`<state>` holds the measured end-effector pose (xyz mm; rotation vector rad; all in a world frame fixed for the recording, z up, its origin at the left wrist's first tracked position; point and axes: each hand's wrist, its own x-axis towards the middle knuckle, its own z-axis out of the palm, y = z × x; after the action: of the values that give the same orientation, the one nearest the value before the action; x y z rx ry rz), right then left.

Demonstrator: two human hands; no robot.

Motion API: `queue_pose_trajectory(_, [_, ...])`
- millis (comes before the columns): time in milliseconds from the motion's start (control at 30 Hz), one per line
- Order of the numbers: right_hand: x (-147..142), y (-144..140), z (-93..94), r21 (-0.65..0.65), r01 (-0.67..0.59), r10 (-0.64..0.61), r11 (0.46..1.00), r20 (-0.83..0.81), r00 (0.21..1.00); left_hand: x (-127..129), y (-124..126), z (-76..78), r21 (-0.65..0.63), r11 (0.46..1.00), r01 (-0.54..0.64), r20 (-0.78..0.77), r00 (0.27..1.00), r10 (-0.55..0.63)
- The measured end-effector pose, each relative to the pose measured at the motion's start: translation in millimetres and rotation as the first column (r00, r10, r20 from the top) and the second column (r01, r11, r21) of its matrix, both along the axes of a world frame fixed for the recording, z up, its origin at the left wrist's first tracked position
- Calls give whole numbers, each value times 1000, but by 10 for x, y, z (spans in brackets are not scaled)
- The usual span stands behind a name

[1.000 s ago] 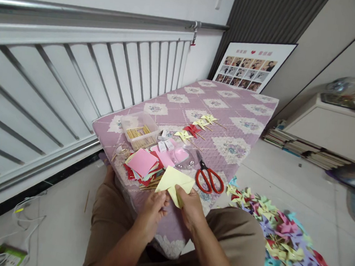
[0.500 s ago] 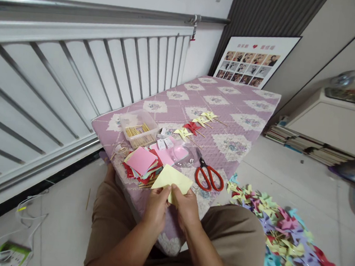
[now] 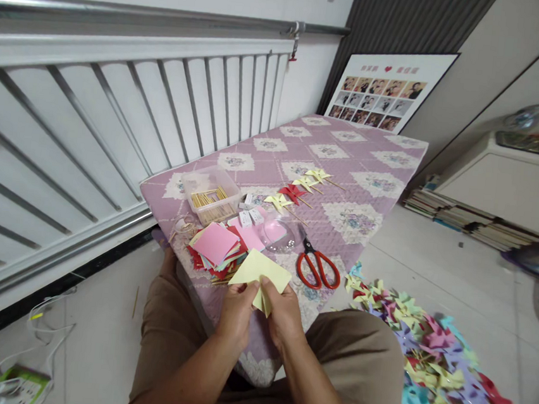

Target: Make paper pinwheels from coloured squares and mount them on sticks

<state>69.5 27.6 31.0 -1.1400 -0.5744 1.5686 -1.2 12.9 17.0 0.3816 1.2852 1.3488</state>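
Note:
A pale yellow square of paper is pinched between both hands above the near end of the table, with a slit or fold at its lower corner. My left hand grips its lower left edge, thumb on top. On the lower right edge, my right hand closes the same way. Left of the paper lies a stack of coloured paper squares, pink uppermost. Red-handled scissors rest to the right. Behind the paper stands a clear round dish with small bits in it.
Several finished pinwheels lie in a row on the flowered tablecloth. A plastic box holds wooden sticks, with small white boxes beside it. A heap of coloured pinwheels covers the floor at right. A radiator runs along the left.
The paper's lower corner has parted into two flaps between my thumbs, and the sheet tilts slightly. Both hands stay in nearly the same place.

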Motion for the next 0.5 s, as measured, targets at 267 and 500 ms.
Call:
queue_pose_trajectory(267, [-10, -8, 20, -22, 1, -1, 1000, 1, 1000, 5, -27, 135, 51, 998, -21, 55, 998, 18])
queue_pose_trajectory(500, [-12, -16, 28, -18, 12, -13, 1000, -25, 1000, 10, -14, 223, 57, 997, -53, 117, 992, 46])
